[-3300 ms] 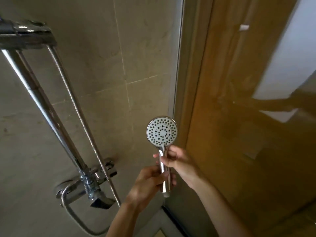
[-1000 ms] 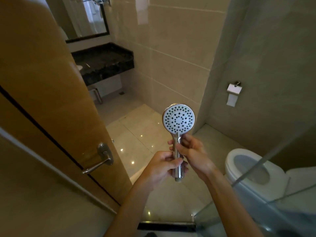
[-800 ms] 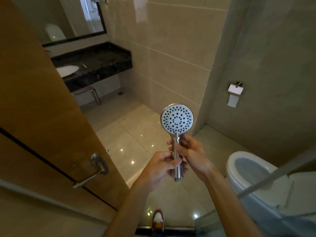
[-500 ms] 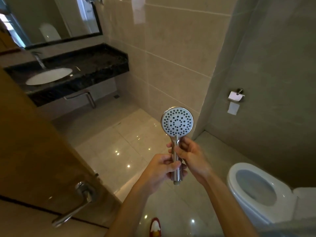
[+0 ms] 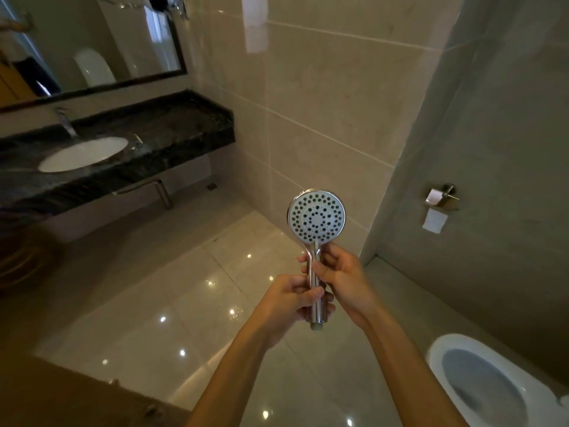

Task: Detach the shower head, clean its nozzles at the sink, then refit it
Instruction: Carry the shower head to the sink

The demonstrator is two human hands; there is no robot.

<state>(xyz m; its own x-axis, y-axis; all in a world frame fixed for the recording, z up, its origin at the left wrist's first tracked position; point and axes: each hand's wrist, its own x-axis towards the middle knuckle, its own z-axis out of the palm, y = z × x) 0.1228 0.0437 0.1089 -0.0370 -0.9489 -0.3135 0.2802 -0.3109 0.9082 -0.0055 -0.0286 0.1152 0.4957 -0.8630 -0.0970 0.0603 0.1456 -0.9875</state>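
Both arms forward — left hand point(image 5: 288, 298) and right hand point(image 5: 341, 277) gripping.

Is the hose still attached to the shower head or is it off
Off. The round chrome shower head is held upright by the left hand and right hand; its handle's bottom end is bare, no hose.

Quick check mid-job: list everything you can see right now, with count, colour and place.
shower head: one, chrome with pale nozzle face, held upright at centre
sink: one, white, set in the counter, left
counter: one, dark stone, left wall
tap: one, chrome, behind the sink
mirror: one, dark frame, above the counter
toilet: one, white, lower right
paper roll: one, white, right wall
floor: glossy pale tiles
left hand: grips the lower handle
right hand: grips the upper handle
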